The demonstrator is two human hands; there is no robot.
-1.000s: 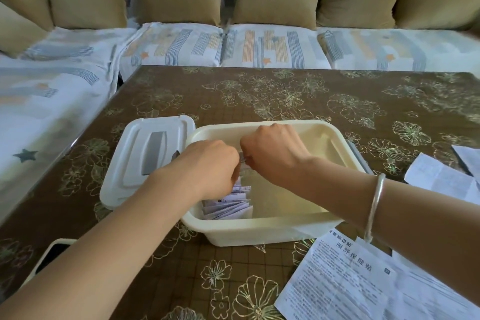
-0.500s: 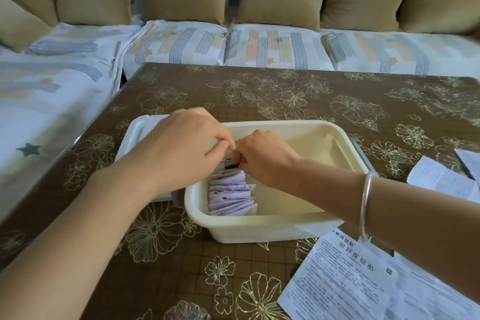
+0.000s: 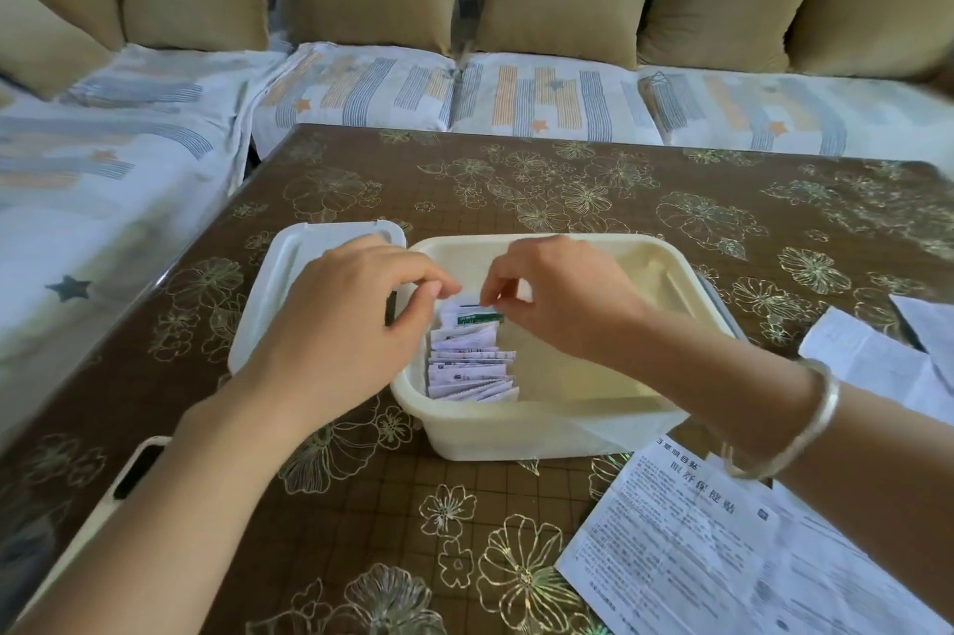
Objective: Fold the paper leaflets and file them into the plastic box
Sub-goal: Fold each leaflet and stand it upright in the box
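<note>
Progress looks partial: a row of folded leaflets (image 3: 472, 366) stands along the left wall of the plastic box (image 3: 516, 433), mid-table. The right hand (image 3: 562, 304) pinches the green-striped leaflet (image 3: 477, 318) at the row's far end. The left hand (image 3: 351, 324) curls at its other corner; whether it grips, I cannot tell. Unfolded sheets (image 3: 671, 546) at the table's near right corner look yet to be folded.

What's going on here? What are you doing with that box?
A person is filing folded paper into a cream plastic box on the table. The left hand and right hand reach into it, fingertips at the backmost leaflet of a standing row; whether they pinch it is unclear. The lid lies left of the box. Unfolded leaflets lie on the table at the right.
</note>
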